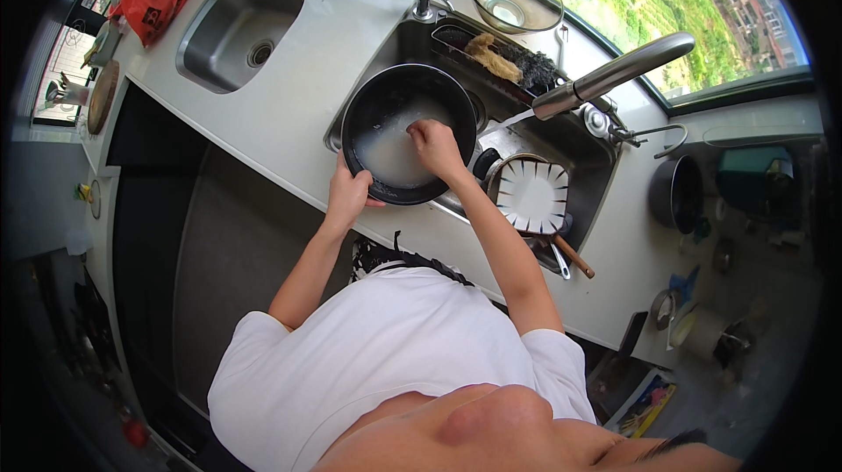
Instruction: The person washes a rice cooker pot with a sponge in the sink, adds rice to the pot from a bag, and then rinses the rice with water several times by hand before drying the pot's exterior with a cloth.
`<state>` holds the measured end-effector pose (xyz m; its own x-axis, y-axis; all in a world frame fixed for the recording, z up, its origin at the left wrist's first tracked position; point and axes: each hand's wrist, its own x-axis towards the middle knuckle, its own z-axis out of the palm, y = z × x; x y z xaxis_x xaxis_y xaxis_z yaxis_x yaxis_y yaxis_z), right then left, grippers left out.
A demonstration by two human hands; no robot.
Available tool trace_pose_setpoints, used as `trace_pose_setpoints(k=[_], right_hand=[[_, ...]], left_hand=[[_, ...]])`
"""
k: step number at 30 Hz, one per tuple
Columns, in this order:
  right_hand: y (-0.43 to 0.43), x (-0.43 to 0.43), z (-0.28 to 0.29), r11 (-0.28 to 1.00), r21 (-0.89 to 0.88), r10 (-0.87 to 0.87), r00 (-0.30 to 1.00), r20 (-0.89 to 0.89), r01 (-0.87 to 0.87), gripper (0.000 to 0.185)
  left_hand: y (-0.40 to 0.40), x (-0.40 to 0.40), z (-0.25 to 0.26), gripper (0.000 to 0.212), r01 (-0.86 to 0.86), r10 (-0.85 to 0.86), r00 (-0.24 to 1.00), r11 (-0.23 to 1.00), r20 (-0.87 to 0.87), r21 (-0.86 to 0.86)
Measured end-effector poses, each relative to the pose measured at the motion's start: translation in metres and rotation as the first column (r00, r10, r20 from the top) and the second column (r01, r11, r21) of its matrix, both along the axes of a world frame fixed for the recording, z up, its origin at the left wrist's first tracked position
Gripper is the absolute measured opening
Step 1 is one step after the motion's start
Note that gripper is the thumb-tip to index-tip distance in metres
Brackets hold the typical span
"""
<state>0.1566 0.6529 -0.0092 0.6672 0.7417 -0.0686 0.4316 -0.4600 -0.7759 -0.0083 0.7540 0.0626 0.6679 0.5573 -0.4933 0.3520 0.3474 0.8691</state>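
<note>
My left hand (pixel 352 189) grips the near left rim of a black pot (pixel 358 100), its thumb over the edge. Cloudy whitish liquid (pixel 388 149) lies in the pot, with pale residue along the inner wall. My right hand (pixel 434 146) is inside the pot above or at the liquid, its fingers bunched together; whether they pinch something is hidden. The pot is over the left part of a stainless steel sink (pixel 602 176). Just right of it, water runs from a pull-out faucet (pixel 572 93) into the sink.
A white striped plate (pixel 533 195) rests on cookware in the sink, with a wooden handle (pixel 575 258) sticking out. Scrubbers (pixel 493 57) sit in a rear caddy. A glass bowl (pixel 510 8) stands behind. A second sink (pixel 230 38) and a red plastic bag (pixel 154 1) are left.
</note>
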Motion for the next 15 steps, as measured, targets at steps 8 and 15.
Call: trace_pose_setpoints(k=[8,15], right_hand=[[0.030,0.012,-0.036,0.981,0.074,-0.191,0.819,0.542,0.180,0.021],[0.008,0.012,-0.011,0.991,0.090,-0.135,0.763,0.632,0.101,0.038]], left_hand=[[-0.011,0.005,-0.002,0.058,-0.040,0.039,0.999,0.995,0.009,0.093],[-0.008,0.010,-0.010,0.068,-0.024,0.021,0.999,0.998,0.045,0.064]])
